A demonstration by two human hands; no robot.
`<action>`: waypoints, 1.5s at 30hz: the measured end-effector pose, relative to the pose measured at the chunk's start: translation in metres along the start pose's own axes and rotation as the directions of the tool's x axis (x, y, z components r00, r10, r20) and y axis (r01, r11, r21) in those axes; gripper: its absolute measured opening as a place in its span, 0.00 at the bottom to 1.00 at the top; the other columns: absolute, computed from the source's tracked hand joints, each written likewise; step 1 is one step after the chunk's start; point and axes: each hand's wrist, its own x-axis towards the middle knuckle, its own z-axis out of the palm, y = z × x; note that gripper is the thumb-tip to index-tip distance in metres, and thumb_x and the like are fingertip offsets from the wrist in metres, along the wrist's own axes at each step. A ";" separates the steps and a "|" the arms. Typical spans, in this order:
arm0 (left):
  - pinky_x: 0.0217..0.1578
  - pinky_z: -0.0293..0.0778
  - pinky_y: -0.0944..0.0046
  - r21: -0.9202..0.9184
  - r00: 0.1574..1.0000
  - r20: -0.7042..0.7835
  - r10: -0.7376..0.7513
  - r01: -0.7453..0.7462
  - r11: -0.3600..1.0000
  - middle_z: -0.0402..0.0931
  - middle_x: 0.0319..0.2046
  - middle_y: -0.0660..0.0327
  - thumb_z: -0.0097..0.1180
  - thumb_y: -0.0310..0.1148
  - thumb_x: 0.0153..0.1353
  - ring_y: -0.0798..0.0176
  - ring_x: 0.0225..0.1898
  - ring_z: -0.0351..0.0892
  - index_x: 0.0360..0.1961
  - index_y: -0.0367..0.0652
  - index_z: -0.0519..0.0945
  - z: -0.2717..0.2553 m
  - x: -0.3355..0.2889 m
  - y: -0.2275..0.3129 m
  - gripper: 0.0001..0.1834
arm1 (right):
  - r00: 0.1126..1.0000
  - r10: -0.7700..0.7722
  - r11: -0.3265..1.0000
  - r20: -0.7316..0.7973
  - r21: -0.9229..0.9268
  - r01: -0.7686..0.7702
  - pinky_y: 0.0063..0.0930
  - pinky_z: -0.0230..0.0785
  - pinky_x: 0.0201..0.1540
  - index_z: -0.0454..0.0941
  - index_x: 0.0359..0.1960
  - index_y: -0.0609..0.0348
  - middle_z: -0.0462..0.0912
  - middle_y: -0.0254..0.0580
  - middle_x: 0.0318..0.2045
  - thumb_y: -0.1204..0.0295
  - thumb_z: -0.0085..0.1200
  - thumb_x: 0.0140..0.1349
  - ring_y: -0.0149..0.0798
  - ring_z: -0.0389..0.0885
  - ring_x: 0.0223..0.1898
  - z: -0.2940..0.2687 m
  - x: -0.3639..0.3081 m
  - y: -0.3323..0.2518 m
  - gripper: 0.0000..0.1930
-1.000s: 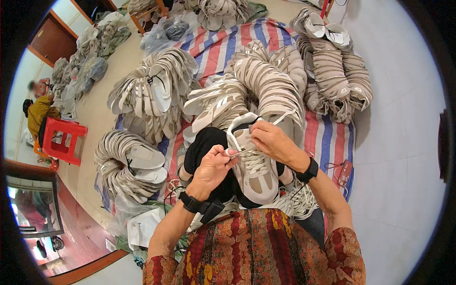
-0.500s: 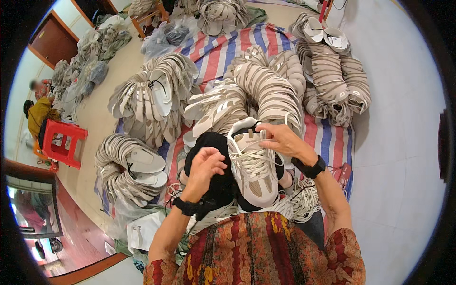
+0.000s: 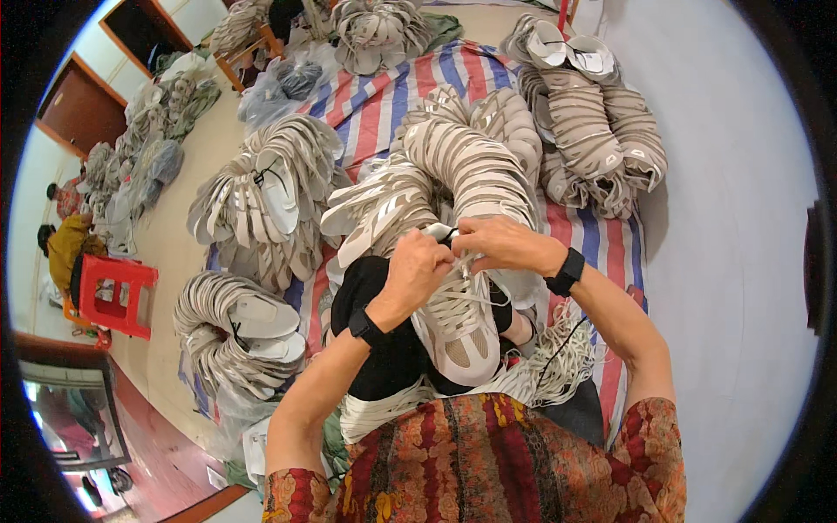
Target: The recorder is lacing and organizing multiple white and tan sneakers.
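A beige and white sneaker shoe upper point(image 3: 460, 336) with mesh at the toe lies across my lap, toe toward me. Cream shoelaces point(image 3: 457, 305) criss-cross its front. Over its collar end, my left hand point(image 3: 413, 275) is closed in a pinch, and my right hand point(image 3: 504, 244) pinches close beside it. A strand of lace runs down from the fingertips. The fingers cover most of the collar and the top of the lacing, so the exact grip is partly hidden. Beyond my hands stands a long curved stack of nested shoe uppers point(image 3: 471, 170).
Bundled uppers lie at left point(image 3: 235, 327), far left point(image 3: 266, 196) and right point(image 3: 588, 131) on a striped sheet point(image 3: 384, 109). Loose white laces point(image 3: 562, 362) lie by my right leg. A red stool point(image 3: 118, 296) and a person in yellow point(image 3: 65, 253) are at far left.
My left hand has moved up and right to the shoe's collar end, and its fingers have closed. My right hand has shifted slightly left, now pinching. The view has shifted slightly.
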 end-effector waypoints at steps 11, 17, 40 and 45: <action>0.35 0.60 0.59 0.082 0.993 0.115 0.027 -0.037 0.996 0.73 0.28 0.66 0.58 0.26 0.40 0.58 0.32 0.66 0.22 0.46 0.80 0.016 0.006 0.011 0.05 | 0.998 0.047 0.996 -0.033 0.073 -0.044 0.40 0.65 0.32 0.70 0.32 0.55 0.69 0.42 0.31 0.70 0.61 0.40 0.49 0.73 0.33 0.010 -0.007 0.016 0.16; 0.37 0.58 0.56 0.467 0.976 0.213 0.055 -0.151 0.871 0.67 0.28 0.59 0.50 0.28 0.44 0.56 0.36 0.65 0.26 0.42 0.74 0.000 0.002 0.024 0.06 | 0.997 0.067 0.987 0.046 0.146 -0.073 0.37 0.63 0.35 0.71 0.33 0.57 0.68 0.42 0.30 0.70 0.60 0.40 0.47 0.72 0.34 0.010 -0.004 0.019 0.16; 0.43 0.65 0.59 0.167 0.859 -0.126 -0.496 0.511 0.843 0.73 0.32 0.52 0.51 0.24 0.53 0.51 0.38 0.72 0.39 0.35 0.72 -0.088 -0.156 -0.025 0.11 | 0.966 0.192 0.899 0.172 0.364 -0.243 0.33 0.66 0.31 0.77 0.32 0.59 0.77 0.44 0.24 0.65 0.57 0.44 0.45 0.75 0.28 -0.009 0.003 0.008 0.14; 0.37 0.70 0.69 -0.310 0.868 0.035 -0.494 0.480 0.821 0.76 0.31 0.56 0.48 0.26 0.59 0.65 0.34 0.76 0.41 0.35 0.71 -0.039 -0.075 -0.010 0.10 | 0.987 0.158 0.964 0.032 0.214 -0.161 0.33 0.66 0.29 0.77 0.29 0.61 0.77 0.45 0.21 0.67 0.55 0.49 0.44 0.75 0.24 -0.040 -0.029 0.006 0.11</action>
